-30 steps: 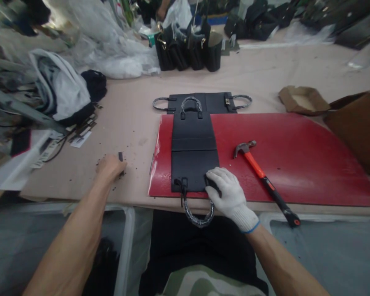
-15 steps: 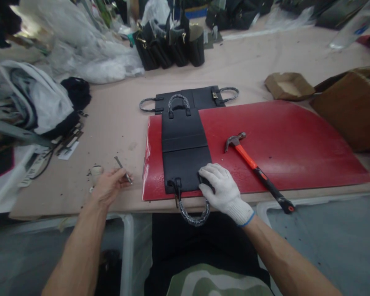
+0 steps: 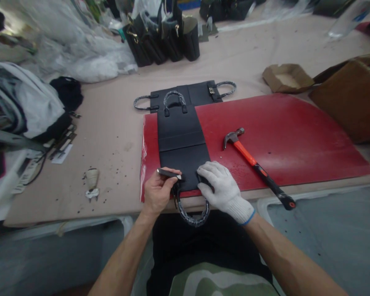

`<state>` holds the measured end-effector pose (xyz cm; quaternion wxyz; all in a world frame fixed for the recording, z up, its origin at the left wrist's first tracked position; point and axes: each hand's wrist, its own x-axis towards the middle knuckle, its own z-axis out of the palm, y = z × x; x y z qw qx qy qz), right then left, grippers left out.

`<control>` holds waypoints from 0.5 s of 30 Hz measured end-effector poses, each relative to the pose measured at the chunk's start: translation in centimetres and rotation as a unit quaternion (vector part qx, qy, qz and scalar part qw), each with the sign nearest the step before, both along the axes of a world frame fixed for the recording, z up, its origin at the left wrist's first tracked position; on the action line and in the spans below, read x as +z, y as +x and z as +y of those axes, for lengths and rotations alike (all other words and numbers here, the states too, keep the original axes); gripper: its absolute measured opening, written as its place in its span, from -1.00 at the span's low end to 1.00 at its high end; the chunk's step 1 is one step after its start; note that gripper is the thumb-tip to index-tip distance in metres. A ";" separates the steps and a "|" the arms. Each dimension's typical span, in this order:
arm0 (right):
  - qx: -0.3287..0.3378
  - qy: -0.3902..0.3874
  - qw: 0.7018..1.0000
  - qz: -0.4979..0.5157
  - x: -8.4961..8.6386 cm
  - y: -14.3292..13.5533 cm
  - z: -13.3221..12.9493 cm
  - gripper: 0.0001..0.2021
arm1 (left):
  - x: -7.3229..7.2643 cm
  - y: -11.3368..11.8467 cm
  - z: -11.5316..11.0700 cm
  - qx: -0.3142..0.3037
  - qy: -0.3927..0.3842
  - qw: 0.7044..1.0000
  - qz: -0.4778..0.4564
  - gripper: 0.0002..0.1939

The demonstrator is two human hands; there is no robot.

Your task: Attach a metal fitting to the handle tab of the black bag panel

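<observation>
Fingers of a worker's bare left hand [image 3: 157, 190] pinch a short metal rod [image 3: 168, 173] slantwise over the near end of a black bag [image 3: 181, 142]; whether the rod touches it cannot be told. The right hand [image 3: 220, 186], in a white glove, rests with curled fingers at the bag's near right edge; whether they grip anything cannot be made out. The bag lies flat across a red mat [image 3: 265, 144], its near handle [image 3: 195, 222], wrapped in clear plastic, jutting past the edge of the desk [image 3: 111, 119]. To the right, a claw hammer [image 3: 246, 155] lies on the mat. Beyond, a second black bag [image 3: 200, 95] lies crosswise, with a cardboard tray [image 3: 286, 80] near the mat's far edge and upright black bags [image 3: 189, 41] farther back.
</observation>
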<state>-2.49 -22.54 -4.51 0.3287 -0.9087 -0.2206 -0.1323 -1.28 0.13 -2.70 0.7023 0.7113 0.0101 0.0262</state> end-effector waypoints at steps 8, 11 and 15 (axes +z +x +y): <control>0.002 0.005 1.000 0.000 0.1 0.0 0.0 -0.66 | -2.7 -1.2 0.8 -0.012 0.102 0.991 -0.085 -0.85; 0.001 0.001 1.000 -0.001 0.2 0.0 0.0 -0.66 | -3.0 -1.2 1.0 -0.026 0.137 0.983 -0.118 -0.86; 0.001 0.002 1.000 0.002 0.3 0.0 0.1 -0.67 | -2.9 -1.2 0.9 -0.024 0.167 0.975 -0.142 -0.88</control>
